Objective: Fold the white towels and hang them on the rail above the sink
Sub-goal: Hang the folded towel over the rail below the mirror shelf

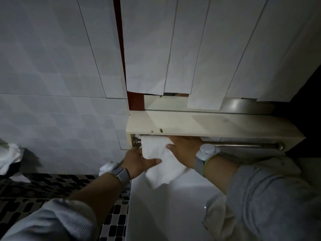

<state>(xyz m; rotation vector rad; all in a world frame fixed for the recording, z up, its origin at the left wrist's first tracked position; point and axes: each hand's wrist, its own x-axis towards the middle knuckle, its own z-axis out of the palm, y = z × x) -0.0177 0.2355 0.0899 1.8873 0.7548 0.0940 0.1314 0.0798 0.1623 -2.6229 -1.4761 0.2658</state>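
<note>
A folded white towel [160, 160] hangs over the left end of the metal rail [243, 145] under a cream shelf. My left hand [139, 161] grips the towel's left edge, thumb across its front. My right hand [184, 150] holds its upper right part against the rail, fingers reaching behind under the shelf. Another white towel [218, 221] lies bunched at the sink's right side below my right forearm. The white sink [165, 214] sits under the hanging towel.
The cream shelf [208, 126] juts out just above the rail, with white paper sheets [191, 49] covering the wall behind it. White cloth [10, 157] lies at the far left. A black-and-white mosaic surface [26, 193] lies left of the sink.
</note>
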